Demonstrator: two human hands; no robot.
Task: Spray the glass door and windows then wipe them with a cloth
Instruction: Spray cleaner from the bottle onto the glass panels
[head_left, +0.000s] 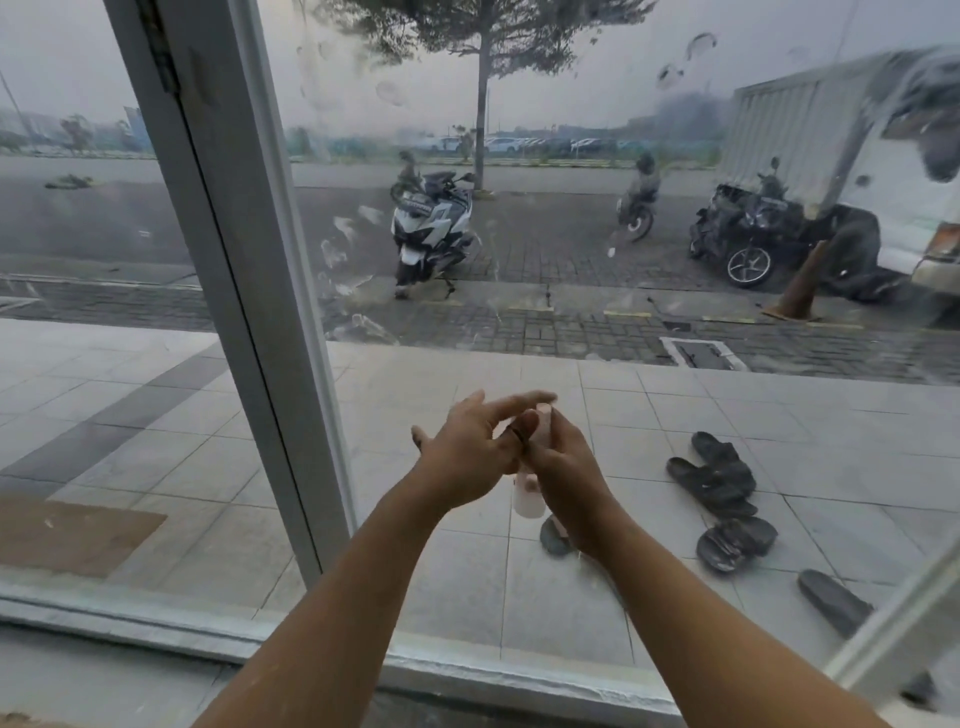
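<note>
2 hands meet near the bottom edge of the window pane (571, 291): right hand (563, 467) grips the upright spray bottle (527, 501), glass straight ahead; left hand (467, 449), fingers spread, lies against its top.

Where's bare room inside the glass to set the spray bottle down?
Bare floor strip under the bottom frame, left of the left forearm. Crowded centre: left hand and right hand at the spray bottle. Sandals lie outside the glass.

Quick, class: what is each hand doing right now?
Left hand: open, fingers straight.
Right hand: grips the spray bottle.
</note>
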